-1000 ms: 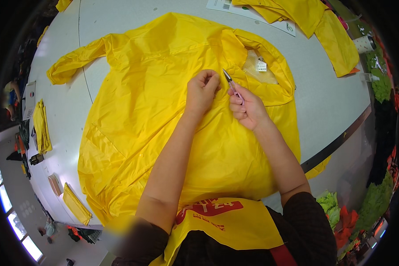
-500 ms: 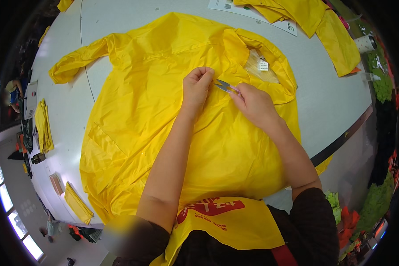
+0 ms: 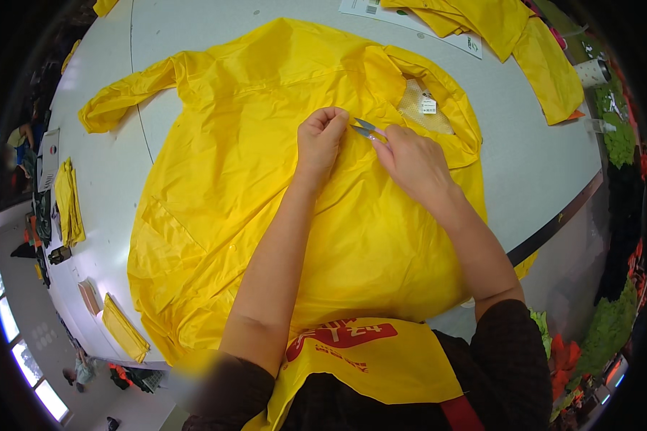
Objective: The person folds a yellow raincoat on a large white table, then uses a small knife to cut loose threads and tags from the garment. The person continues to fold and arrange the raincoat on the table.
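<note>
A yellow raincoat (image 3: 266, 172) lies spread out before me, one sleeve stretched to the far left. Over its upper middle my left hand (image 3: 319, 144) is closed in a pinch between thumb and forefinger. Whatever is between those fingertips is too small to make out. My right hand (image 3: 417, 164) grips a pair of thread snips (image 3: 366, 128), their blades parted and pointing at the left fingertips. At the coat's neck opening, pale mesh lining (image 3: 412, 102) shows with a white label (image 3: 427, 107) on it.
The coat rests on a large light-grey table (image 3: 539, 179) with a dark right edge. More yellow garments (image 3: 546, 65) lie at the far right, beside a white cup (image 3: 592, 73) and a printed sheet (image 3: 359, 7). Folded yellow pieces (image 3: 126, 330) lie along the left edge.
The snips have shifted slightly away from me and to the right, with their blades a little farther apart. My left hand stays almost in place, still pinching.
</note>
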`<act>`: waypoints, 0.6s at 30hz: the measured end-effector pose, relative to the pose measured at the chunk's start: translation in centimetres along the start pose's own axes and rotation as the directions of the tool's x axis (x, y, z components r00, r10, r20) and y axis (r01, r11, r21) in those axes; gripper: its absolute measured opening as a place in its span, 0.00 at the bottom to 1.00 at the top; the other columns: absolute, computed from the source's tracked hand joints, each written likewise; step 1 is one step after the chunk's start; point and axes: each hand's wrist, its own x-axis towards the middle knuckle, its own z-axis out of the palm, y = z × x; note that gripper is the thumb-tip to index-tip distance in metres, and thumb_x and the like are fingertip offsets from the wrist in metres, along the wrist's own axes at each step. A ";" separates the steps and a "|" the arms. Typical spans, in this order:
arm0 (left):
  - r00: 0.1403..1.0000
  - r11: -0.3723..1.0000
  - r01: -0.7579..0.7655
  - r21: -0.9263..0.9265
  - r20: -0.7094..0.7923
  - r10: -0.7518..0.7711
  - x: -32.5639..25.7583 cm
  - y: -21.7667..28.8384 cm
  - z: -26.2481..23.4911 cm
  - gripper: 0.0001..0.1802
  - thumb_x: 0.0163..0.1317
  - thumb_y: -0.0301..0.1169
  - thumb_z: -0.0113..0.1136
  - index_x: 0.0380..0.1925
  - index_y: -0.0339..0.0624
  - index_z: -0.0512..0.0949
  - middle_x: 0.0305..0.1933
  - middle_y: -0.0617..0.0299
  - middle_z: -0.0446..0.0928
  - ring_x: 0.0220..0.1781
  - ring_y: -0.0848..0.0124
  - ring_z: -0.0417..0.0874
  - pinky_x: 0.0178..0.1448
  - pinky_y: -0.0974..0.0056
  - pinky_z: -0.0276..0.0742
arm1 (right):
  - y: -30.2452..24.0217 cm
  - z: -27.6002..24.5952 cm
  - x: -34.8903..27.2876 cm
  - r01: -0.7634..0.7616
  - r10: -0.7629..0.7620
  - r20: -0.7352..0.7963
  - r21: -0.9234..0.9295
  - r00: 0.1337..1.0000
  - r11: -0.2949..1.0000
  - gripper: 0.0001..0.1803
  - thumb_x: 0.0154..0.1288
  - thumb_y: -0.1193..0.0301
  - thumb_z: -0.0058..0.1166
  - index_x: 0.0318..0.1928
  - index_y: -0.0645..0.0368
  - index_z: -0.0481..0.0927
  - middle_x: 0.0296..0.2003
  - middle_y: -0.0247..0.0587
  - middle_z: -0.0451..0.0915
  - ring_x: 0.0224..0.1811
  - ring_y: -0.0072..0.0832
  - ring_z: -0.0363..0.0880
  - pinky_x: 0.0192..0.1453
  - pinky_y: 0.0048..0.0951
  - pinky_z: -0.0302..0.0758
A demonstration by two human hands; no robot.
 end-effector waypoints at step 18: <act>0.999 0.991 0.044 -0.127 0.026 -0.041 -0.1 0.3 -0.8 0.05 0.60 0.31 0.55 0.32 0.41 0.73 0.19 0.71 0.67 0.15 0.84 0.60 0.17 0.78 0.53 | 1.8 -1.3 0.0 -0.103 0.103 -0.028 0.013 0.994 0.995 0.14 0.62 0.61 0.48 0.29 0.60 0.74 0.24 0.47 0.78 0.27 0.45 0.78 0.30 0.41 0.73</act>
